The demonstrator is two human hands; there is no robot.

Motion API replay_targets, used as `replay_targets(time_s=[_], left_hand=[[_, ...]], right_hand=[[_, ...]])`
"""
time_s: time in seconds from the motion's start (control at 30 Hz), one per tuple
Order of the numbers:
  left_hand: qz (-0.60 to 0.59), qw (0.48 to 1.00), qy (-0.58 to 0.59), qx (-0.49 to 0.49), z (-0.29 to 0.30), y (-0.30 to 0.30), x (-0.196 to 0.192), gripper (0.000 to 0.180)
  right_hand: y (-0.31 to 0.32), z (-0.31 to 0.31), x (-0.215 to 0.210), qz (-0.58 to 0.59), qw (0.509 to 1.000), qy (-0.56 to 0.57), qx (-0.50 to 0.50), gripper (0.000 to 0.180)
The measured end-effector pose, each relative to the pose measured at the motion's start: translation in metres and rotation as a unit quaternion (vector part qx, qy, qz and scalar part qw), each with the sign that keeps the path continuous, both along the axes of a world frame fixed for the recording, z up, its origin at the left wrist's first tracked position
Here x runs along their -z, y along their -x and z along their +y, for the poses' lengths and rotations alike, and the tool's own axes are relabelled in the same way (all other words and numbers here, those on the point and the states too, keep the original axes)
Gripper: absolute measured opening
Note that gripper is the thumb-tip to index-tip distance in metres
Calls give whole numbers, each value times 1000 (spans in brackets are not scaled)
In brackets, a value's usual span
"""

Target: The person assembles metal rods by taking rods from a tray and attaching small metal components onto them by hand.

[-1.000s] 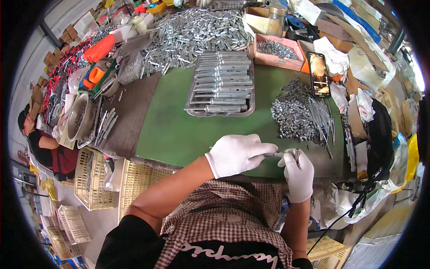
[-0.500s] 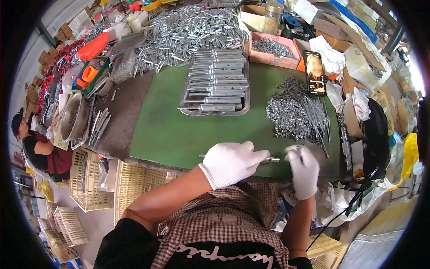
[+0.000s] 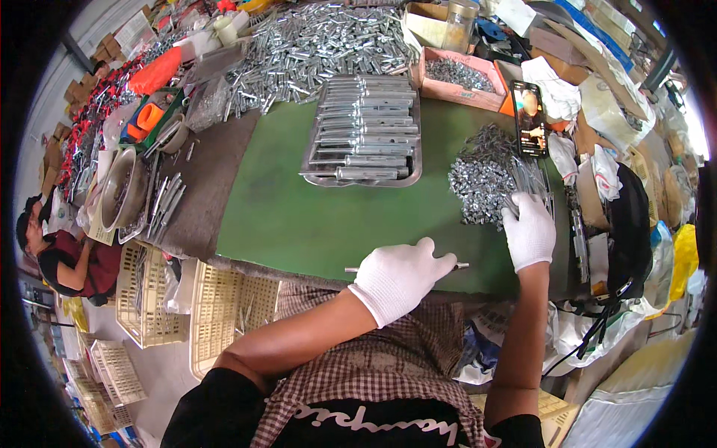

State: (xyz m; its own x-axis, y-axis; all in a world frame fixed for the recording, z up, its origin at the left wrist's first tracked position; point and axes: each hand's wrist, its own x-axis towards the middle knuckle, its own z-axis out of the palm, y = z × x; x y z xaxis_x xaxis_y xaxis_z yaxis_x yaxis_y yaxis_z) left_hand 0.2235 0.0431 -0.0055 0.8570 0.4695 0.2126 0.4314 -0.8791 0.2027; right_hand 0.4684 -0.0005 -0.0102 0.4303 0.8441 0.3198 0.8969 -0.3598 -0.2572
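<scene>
Above the near edge of the counter (image 3: 299,216), the left hand (image 3: 399,276) has its grip curled around a metal shaft (image 3: 462,266), seemingly leaving both ends accessible, while the right hand (image 3: 532,231), grip unclear, is at thin rods (image 3: 527,176) laid apparently within easy reach.

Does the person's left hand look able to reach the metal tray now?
Probably yes: only the green mat seems to lie between the left hand and the tray, though the hand holds a slim metal piece.
</scene>
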Motion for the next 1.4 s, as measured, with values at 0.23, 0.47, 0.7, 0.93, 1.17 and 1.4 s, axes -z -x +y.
replay_targets(time_s=[0.23, 0.47, 0.7, 0.93, 1.17, 1.4], left_hand=[[9, 1000, 25, -3, 2, -2, -1, 20], [-15, 1000, 22, -2, 0, -2, -2, 19], [6, 1000, 30, 1, 1, -1, -5, 20], [15, 1000, 25, -3, 0, -2, -4, 18], [-14, 1000, 9, -1, -1, -2, 1, 17], [0, 1000, 23, -15, 0, -2, -1, 19]], right_hand=[[16, -17, 0, 60, 985, -121, -111, 11], [87, -53, -6, 220, 967, -70, -106, 11], [85, -53, 3, 115, 979, -86, -143, 8], [55, -45, -3, 163, 977, -131, 38, 13], [33, -29, 9, 68, 992, -17, 108, 23], [50, -45, 9, 97, 988, -112, -35, 7]])
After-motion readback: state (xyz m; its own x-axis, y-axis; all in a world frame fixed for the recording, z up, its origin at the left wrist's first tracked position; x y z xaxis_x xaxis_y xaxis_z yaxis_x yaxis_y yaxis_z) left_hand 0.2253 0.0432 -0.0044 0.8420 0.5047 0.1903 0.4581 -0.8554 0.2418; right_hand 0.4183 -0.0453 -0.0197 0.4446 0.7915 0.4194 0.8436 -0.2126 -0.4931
